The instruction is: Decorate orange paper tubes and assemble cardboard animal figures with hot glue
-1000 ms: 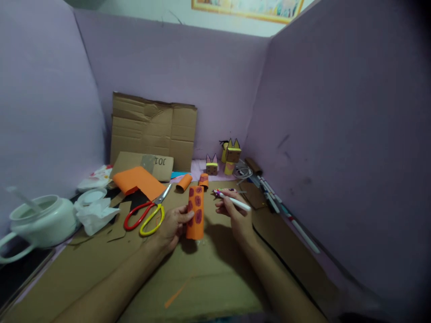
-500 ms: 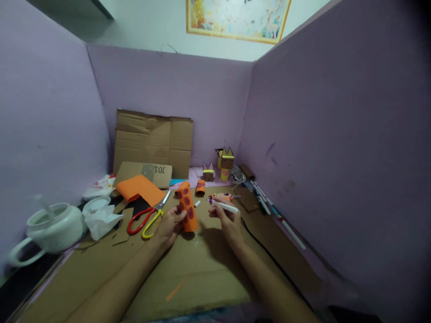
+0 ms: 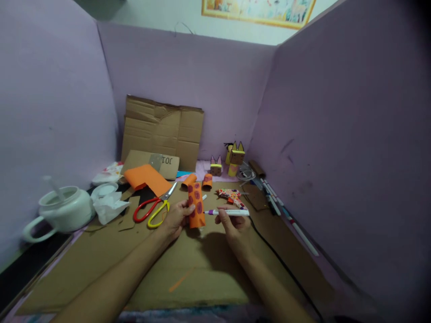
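Left grip [image 3: 178, 218] closed on spotted orange tube [image 3: 198, 205]; right grip [image 3: 236, 225] pinches marker [image 3: 232, 212], aimed at tube's 3 o'clock edge. Light strokes, tube braced gently, should avoid dents.

Lighting: dim, cool, apparently from above; brightest on the pale wall [image 3: 161, 18], far beyond the right hand [image 3: 237, 226]. Shadow: dark, soft-edged, on the cardboard sheet [image 3: 188, 273] left of and below that hand. Purple panel [image 3: 343, 134], right of it: blackening toward the upper corner. Distortion: wide-angle stretch at edges. Focus: soft; print on the white marker [image 3: 232, 212] in that hand, illegible.
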Available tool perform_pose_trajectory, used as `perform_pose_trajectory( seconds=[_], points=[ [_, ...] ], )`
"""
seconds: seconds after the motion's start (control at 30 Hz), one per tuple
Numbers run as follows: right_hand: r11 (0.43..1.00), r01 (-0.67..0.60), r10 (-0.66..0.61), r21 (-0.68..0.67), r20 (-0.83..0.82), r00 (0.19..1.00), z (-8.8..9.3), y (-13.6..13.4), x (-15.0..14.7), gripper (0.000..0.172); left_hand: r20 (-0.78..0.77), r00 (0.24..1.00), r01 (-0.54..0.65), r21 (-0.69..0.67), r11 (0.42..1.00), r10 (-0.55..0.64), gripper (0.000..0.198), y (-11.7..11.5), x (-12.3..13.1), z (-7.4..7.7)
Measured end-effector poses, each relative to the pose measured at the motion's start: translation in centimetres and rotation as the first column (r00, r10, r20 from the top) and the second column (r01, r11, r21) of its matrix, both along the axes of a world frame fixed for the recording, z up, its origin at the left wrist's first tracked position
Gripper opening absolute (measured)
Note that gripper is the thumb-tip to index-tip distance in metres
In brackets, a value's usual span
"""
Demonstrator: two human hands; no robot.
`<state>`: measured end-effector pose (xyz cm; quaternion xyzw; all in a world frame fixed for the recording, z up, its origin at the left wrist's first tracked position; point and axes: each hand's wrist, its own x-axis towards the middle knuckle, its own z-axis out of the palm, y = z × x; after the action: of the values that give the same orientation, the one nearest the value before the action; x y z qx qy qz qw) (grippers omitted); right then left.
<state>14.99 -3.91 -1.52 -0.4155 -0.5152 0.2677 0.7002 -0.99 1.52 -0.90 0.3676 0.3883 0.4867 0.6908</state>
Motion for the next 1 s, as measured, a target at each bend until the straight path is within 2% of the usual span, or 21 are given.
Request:
perform_pose_trajectory(
  seconds=[0.07, 0.17, 0.23, 0.3, 0.4, 0.53, 0.7, 0.77, 0.87, 0.97, 1.0],
  points=[
    [1.000, 0.013, -0.012, 0.011, -0.078, 0.997, 0.0, 0.4, 0.2, 0.024, -0.013, 1.000, 0.010, 0.016, 1.000, -0.010, 0.030, -0.2, 0.1, 0.0],
    [0.999, 0.022, -0.030, -0.030, -0.286, 0.958, 0.0, 1.2, 0.7, 0.031, -0.047, 0.997, 0.060, 0.048, 0.997, -0.058, 0.039, -0.6, 0.2, 0.1],
    [0.995, -0.051, 0.015, -0.082, -0.391, 0.920, 0.1, 1.8, 1.2, 0.036, -0.072, 0.992, 0.108, 0.074, 0.991, -0.102, 0.043, -1.0, 0.2, 0.3],
    [0.975, -0.188, 0.115, -0.122, -0.449, 0.886, 0.1, 2.2, 1.7, 0.040, -0.088, 0.986, 0.150, 0.100, 0.984, -0.141, 0.046, -1.4, 0.1, 0.6],
    [0.930, -0.331, 0.232, -0.162, -0.439, 0.868, 0.1, 2.2, 2.1, 0.043, -0.141, 0.972, 0.207, 0.143, 0.968, -0.187, 0.046, -1.7, -0.4, 1.3],
    [0.896, -0.390, 0.314, -0.214, -0.318, 0.895, 0.1, 1.6, 2.3, 0.050, -0.229, 0.937, 0.300, 0.140, 0.944, -0.264, 0.042, -1.7, -1.2, 2.0],
    [0.827, -0.517, 0.463, -0.222, -0.254, 0.849, -0.1, 1.2, 2.3, 0.053, -0.240, 0.903, 0.387, 0.094, 0.917, -0.356, 0.039, -1.6, -1.5, 1.9],
    [0.830, -0.513, 0.458, -0.221, -0.255, 0.852, -0.2, 1.3, 2.4, 0.053, -0.227, 0.910, 0.379, 0.109, 0.919, -0.348, 0.041, -1.5, -1.7, 1.9],
    [0.877, -0.435, 0.365, -0.202, -0.309, 0.879, -0.1, 1.6, 2.4, 0.053, -0.238, 0.911, 0.382, 0.174, 0.908, -0.338, 0.056, -1.2, -2.5, 2.1],
    [0.924, -0.338, 0.252, -0.178, -0.379, 0.890, 0.0, 1.9, 2.3, 0.053, -0.359, 0.864, 0.451, 0.241, 0.859, -0.353, 0.078, -0.9, -3.1, 2.4],
    [0.931, -0.322, 0.237, -0.171, -0.387, 0.891, 0.0, 2.0, 2.3, 0.053, -0.387, 0.868, 0.426, 0.259, 0.867, -0.311, 0.078, -0.8, -3.1, 2.4]
  ],
)
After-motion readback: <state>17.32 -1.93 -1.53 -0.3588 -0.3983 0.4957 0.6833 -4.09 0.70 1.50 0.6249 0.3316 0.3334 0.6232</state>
